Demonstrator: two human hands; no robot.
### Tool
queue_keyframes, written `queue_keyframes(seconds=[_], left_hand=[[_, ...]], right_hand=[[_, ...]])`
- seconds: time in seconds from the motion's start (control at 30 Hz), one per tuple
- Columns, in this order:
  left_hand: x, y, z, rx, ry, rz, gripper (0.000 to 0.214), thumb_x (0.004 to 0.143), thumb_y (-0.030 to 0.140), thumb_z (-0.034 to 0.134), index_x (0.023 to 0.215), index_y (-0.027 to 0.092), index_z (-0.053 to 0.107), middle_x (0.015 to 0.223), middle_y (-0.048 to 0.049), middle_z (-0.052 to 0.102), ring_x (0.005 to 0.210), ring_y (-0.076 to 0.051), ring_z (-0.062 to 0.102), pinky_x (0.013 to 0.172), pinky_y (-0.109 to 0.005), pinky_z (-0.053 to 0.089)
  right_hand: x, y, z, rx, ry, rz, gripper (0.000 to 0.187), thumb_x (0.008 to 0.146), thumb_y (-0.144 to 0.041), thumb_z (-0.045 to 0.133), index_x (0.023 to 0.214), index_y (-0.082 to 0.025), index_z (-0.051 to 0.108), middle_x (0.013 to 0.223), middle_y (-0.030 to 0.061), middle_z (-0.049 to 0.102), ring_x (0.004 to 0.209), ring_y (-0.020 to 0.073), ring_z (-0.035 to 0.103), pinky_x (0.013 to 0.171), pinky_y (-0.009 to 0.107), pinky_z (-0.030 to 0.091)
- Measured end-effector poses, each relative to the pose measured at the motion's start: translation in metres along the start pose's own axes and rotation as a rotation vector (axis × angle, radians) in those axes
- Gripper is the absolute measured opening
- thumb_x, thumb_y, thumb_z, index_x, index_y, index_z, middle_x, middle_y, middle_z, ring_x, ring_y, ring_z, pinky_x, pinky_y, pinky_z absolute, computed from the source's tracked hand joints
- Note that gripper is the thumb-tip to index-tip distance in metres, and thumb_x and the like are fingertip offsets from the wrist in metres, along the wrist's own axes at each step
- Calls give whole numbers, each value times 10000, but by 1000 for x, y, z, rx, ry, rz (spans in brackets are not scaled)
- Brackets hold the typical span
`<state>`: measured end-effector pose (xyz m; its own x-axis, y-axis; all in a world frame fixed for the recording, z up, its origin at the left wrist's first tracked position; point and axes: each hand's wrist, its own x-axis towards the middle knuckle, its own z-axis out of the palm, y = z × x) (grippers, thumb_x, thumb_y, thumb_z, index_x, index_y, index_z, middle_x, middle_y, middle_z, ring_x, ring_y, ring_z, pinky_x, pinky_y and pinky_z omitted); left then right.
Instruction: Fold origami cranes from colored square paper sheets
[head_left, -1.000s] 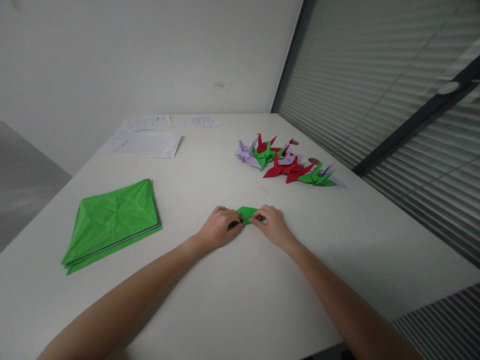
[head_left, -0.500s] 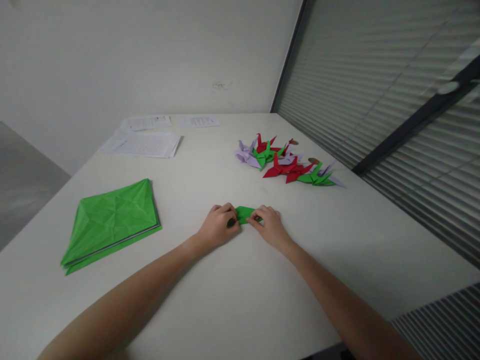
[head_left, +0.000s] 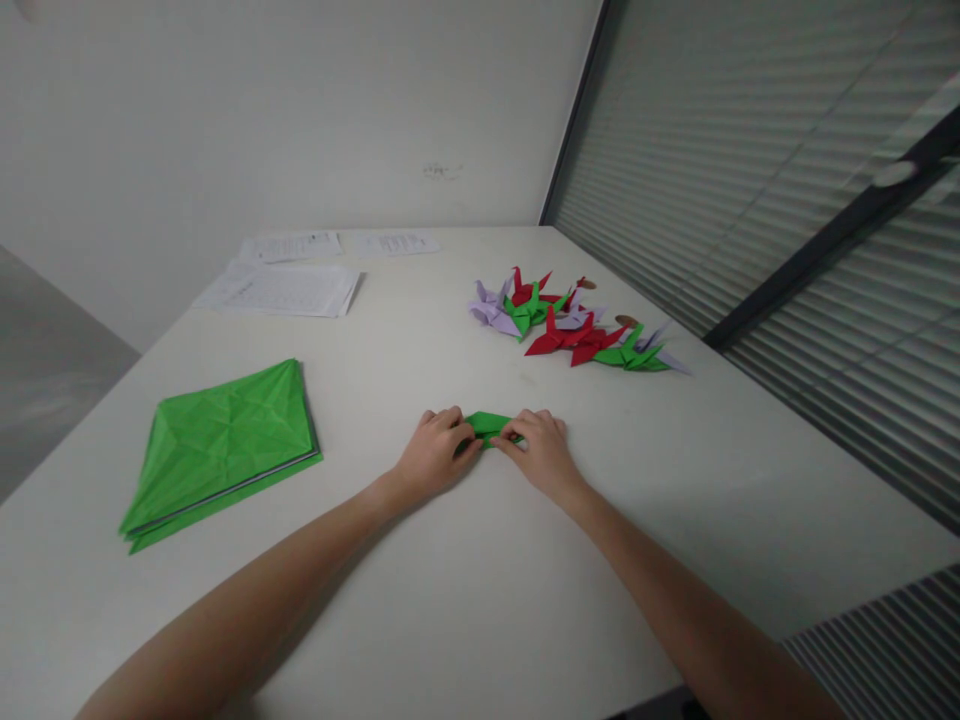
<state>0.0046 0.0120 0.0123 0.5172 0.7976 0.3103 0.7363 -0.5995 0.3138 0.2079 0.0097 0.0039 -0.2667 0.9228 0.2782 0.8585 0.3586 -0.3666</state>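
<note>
A small piece of folded green origami paper [head_left: 490, 423] lies on the white table between my two hands. My left hand [head_left: 441, 450] pinches its left end, fingers curled over it. At the other end, my right hand [head_left: 537, 450] grips the paper between thumb and fingertips. Both ends of the folded paper are hidden under my fingers. A dark gap shows along its middle, where a layer looks lifted.
A stack of creased green paper sheets [head_left: 229, 435] rests at the left. Several folded paper cranes [head_left: 574, 335] in red, green and lilac sit at the back right, near the window blinds [head_left: 750, 200]. Printed sheets [head_left: 289, 290] lie at the far left.
The fold between my fingers has opened a little, with a dark gap now along the paper's middle. Both hands stay in nearly the same place.
</note>
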Motion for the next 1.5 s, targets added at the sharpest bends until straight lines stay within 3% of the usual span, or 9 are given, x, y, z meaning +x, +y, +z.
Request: queue_keyframes(seconds=[0.13,0.27,0.43,0.83,1.07,1.5], left_hand=[[3,0,-1,-44,-93,-59,224,940,323,531,799,182,634,758,-28,639,733,-174,588,708,-312,367],[6,1,-1,-36,-102,-93,226,927,320,547,771,180,634,749,-28,666,733,-178,601,713,-313,364],[6,0,2,-24,-85,-97,224,912,320,566,750,180,634,742,-29,674,724,-175,607,708,-310,370],[7,-2,3,-23,-89,-115,258,929,309,536,735,179,647,734,-40,684,726,-181,621,716,-319,389],[7,-2,3,-57,-59,-125,299,910,370,554,693,181,634,683,-30,672,664,-169,605,701,-317,392],[7,-2,2,-20,-84,-109,243,910,290,521,727,183,640,722,-46,681,716,-192,620,712,-325,399]], right_hand=[[2,4,2,128,-32,-43,212,917,-367,589,780,-225,667,825,43,645,822,208,552,755,345,375],[3,7,6,201,-22,-20,194,915,-321,589,766,-214,650,801,30,636,782,186,568,730,322,400],[3,4,8,159,3,-3,198,873,-355,646,738,-211,633,783,30,635,769,188,563,739,328,402],[3,3,12,8,42,21,311,901,-464,576,725,-218,650,808,73,635,809,241,525,762,381,391],[4,4,11,32,16,16,305,903,-456,580,727,-217,648,809,68,637,801,233,528,764,371,399],[7,6,12,0,-6,33,318,894,-473,588,710,-218,635,787,57,628,794,225,527,744,350,388]])
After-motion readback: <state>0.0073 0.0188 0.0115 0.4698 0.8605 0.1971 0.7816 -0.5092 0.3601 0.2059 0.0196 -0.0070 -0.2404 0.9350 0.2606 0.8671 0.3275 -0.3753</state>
